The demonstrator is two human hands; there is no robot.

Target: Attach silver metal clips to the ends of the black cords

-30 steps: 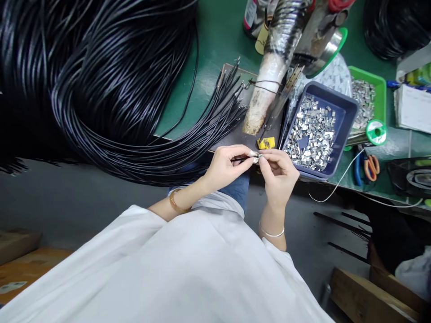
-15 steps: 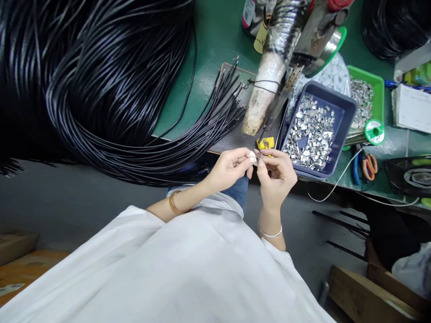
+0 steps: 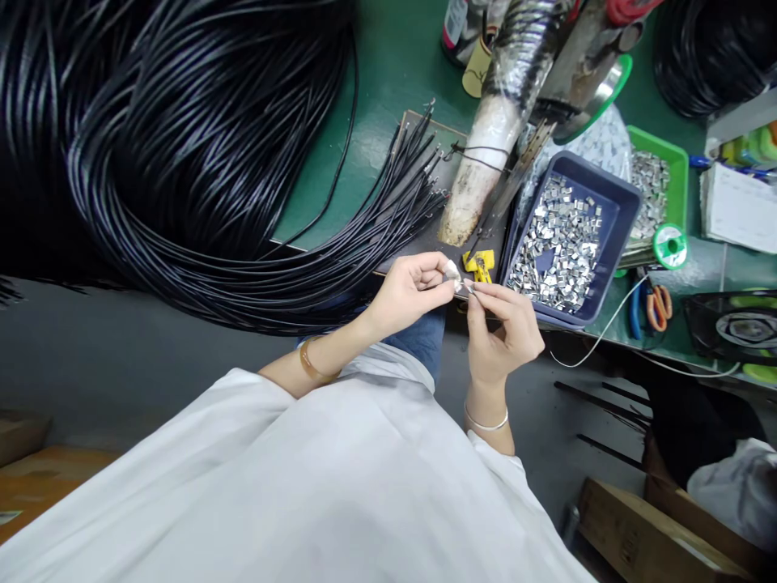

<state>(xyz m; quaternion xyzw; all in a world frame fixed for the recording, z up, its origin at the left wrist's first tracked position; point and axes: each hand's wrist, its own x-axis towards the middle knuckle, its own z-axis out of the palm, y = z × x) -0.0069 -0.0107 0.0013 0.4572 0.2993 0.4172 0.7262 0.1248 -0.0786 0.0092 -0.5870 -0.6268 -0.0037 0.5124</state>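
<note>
Left hand [image 3: 408, 290]: fingertips bunching, grasp unclear. Right hand [image 3: 505, 334]: fingertips pinching metal bit [image 3: 469, 288] at its ten o'clock; probably light, stiff, slippery, needing edge-holding. Tray [image 3: 620, 206]: sitting at two o'clock.

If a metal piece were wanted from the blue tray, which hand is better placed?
Right, I'd say: the right hand is just beside the blue tray of metal pieces, while the left hand is farther off, nearer the black cables.
</note>
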